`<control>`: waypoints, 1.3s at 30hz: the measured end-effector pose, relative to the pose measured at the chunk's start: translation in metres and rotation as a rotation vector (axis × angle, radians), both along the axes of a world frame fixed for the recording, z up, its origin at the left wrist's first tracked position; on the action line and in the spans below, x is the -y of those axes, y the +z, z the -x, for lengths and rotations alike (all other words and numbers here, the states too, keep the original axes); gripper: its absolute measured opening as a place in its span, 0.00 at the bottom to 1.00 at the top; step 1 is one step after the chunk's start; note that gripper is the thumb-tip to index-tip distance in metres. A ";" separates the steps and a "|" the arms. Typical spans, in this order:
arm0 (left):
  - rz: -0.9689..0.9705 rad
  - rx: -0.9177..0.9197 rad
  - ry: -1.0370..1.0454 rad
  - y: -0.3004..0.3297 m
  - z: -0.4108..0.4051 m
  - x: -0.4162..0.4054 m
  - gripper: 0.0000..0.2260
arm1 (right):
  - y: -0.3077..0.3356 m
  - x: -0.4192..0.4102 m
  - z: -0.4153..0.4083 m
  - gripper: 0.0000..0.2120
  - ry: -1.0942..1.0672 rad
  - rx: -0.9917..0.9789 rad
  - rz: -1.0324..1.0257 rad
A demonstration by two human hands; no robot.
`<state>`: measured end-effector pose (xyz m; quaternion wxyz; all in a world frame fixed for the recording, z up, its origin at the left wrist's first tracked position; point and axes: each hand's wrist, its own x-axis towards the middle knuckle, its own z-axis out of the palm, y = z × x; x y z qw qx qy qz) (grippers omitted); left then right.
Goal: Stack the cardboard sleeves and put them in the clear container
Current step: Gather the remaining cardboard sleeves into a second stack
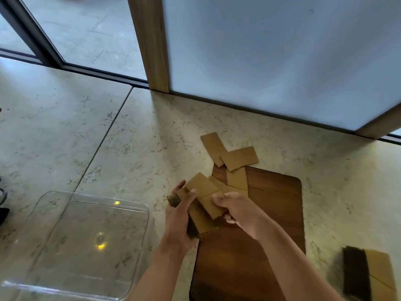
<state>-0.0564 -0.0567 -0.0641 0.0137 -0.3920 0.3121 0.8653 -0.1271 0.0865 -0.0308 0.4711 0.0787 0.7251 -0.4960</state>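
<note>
Our two bare forearms rise from the bottom edge, the left from about 6 o'clock and the right from about 5 o'clock, both angling up toward 11 o'clock and meeting just below the centre. Our left hand (179, 216) is turned on its side, thumb lying across the top and fingers wrapped around the far edge, curled closed in a firm grasp. Our right hand (235, 208) sits just beside it toward 3 o'clock, wrist bent downward, thumb and fingertips pinched together, knuckles facing up. The hands are near each other but not touching.
</note>
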 end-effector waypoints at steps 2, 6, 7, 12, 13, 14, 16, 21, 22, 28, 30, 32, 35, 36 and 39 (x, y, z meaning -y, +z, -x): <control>0.019 -0.034 -0.052 0.006 -0.002 0.002 0.19 | 0.006 0.007 0.002 0.21 0.343 -0.151 -0.121; 0.020 0.038 -0.113 0.005 0.004 0.009 0.07 | -0.005 0.007 0.031 0.20 0.449 -0.417 -0.223; 0.007 0.056 -0.082 0.000 0.007 0.010 0.08 | -0.016 0.002 0.047 0.15 0.275 -0.563 -0.270; -0.116 -0.039 0.101 -0.009 0.021 0.013 0.23 | -0.037 -0.014 0.105 0.40 0.470 -0.822 -0.647; -0.125 -0.066 0.093 -0.009 0.023 0.014 0.22 | -0.037 -0.017 0.108 0.40 0.525 -0.808 -0.651; -0.121 -0.073 0.077 -0.010 0.024 0.014 0.21 | -0.038 -0.023 0.108 0.38 0.533 -0.831 -0.657; -0.119 -0.073 0.061 -0.009 0.026 0.013 0.21 | -0.041 -0.036 0.104 0.33 0.446 -0.897 -0.669; -0.116 -0.064 0.044 -0.004 0.026 0.008 0.27 | -0.036 -0.067 0.087 0.15 -0.055 -0.799 -0.486; -0.107 -0.062 0.030 -0.002 0.025 0.007 0.27 | -0.033 -0.071 0.081 0.11 -0.152 -0.729 -0.427; -0.084 -0.077 -0.160 0.015 0.021 -0.004 0.26 | -0.010 -0.058 0.029 0.13 -0.475 -0.255 0.150; -0.059 -0.093 -0.251 0.017 0.017 -0.005 0.27 | 0.004 -0.041 0.013 0.14 -0.507 -0.094 0.316; -0.004 -0.094 -0.339 0.018 0.012 -0.007 0.25 | 0.013 -0.017 -0.006 0.13 -0.389 -0.073 0.279; 0.033 -0.029 -0.352 0.015 0.009 -0.009 0.21 | 0.006 0.014 -0.026 0.17 -0.034 -0.445 -0.068; 0.029 -0.006 -0.326 0.013 0.008 -0.006 0.20 | -0.002 0.018 -0.027 0.18 0.021 -0.516 -0.105; -0.005 0.011 -0.213 0.004 0.007 0.007 0.18 | -0.022 0.018 -0.001 0.17 -0.104 -0.516 -0.134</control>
